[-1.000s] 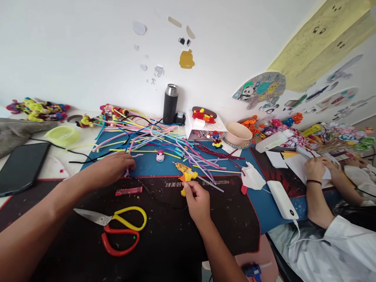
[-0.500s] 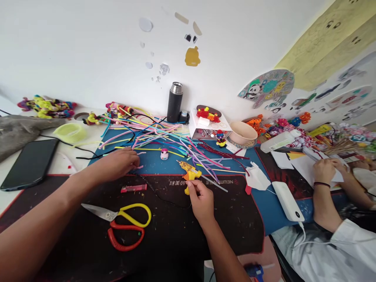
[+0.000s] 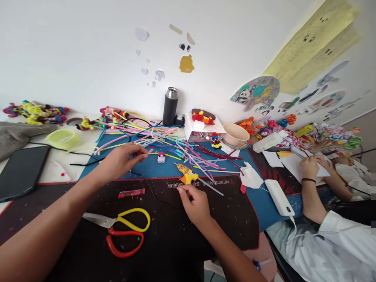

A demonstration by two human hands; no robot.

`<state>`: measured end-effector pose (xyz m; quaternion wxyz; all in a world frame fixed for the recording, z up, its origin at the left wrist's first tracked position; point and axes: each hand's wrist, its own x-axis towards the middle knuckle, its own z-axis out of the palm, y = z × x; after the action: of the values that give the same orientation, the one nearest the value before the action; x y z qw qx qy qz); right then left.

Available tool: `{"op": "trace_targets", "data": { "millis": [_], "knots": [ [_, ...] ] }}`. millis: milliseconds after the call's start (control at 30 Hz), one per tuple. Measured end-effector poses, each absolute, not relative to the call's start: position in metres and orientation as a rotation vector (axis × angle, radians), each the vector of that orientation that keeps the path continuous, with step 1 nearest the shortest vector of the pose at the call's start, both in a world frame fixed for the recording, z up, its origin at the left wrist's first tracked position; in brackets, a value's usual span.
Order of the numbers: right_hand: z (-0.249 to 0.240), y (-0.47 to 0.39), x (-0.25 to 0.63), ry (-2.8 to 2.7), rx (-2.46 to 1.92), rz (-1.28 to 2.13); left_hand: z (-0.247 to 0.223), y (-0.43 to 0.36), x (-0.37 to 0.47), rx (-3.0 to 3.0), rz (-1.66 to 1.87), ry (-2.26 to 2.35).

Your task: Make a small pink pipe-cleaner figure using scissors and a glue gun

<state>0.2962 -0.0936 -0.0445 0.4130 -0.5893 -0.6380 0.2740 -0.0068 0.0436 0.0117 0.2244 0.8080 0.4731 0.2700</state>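
My left hand point(image 3: 126, 159) pinches a short pink pipe cleaner point(image 3: 150, 151) above the blue table. Close to its tip stands a small doll's head point(image 3: 161, 157) with a pink top. In front of a yellow hot glue gun point(image 3: 185, 172) is my right hand point(image 3: 195, 204), thumb and forefinger pressed together. The hand hides the gun's handle, and I cannot make out anything in the pinch. A clear glue stick point(image 3: 211, 187) pokes from the gun's rear. Scissors point(image 3: 117, 223) with yellow and red handles lie on the black mat, below a red utility knife point(image 3: 131, 193).
Loose pipe cleaners point(image 3: 141, 135) spread across the back, before a black thermos point(image 3: 170, 107). A white box point(image 3: 202, 131) and round bowl point(image 3: 235, 135) stand right of it. A phone point(image 3: 23, 172) lies left. At right, a co-worker's hands point(image 3: 310, 166) are over papers, near a power bank point(image 3: 279, 197).
My left hand has risen and moved right from the pipe cleaner pile, now with the pink piece showing. The right hand has shifted slightly left across the gun's handle. The view has turned slightly.
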Motion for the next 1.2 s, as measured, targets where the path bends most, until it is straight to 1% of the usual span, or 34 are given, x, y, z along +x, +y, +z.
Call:
{"op": "trace_targets", "data": {
  "millis": [167,400,667,867,1100,1200],
  "knots": [
    [-0.03,-0.076,0.28,-1.715,-1.441,0.78,0.004,0.035,0.004,2.356,0.822,1.253],
    [-0.03,-0.031,0.249,-1.655,-1.316,0.94,-0.001,0.025,0.01,2.549,0.757,1.139],
    [-0.026,-0.011,0.226,-1.684,-1.345,0.889,-0.002,0.017,0.015,2.678,0.7,1.05],
    [-0.028,-0.003,0.216,-1.566,-1.343,0.977,-0.004,0.014,0.017,2.798,0.658,1.075],
    [-0.03,-0.002,0.211,-1.375,-1.345,1.084,-0.014,0.023,0.006,2.861,0.532,1.222],
    [-0.033,-0.002,0.219,-1.287,-1.352,1.138,-0.02,0.028,-0.008,2.786,0.628,1.327]
  ]
}}
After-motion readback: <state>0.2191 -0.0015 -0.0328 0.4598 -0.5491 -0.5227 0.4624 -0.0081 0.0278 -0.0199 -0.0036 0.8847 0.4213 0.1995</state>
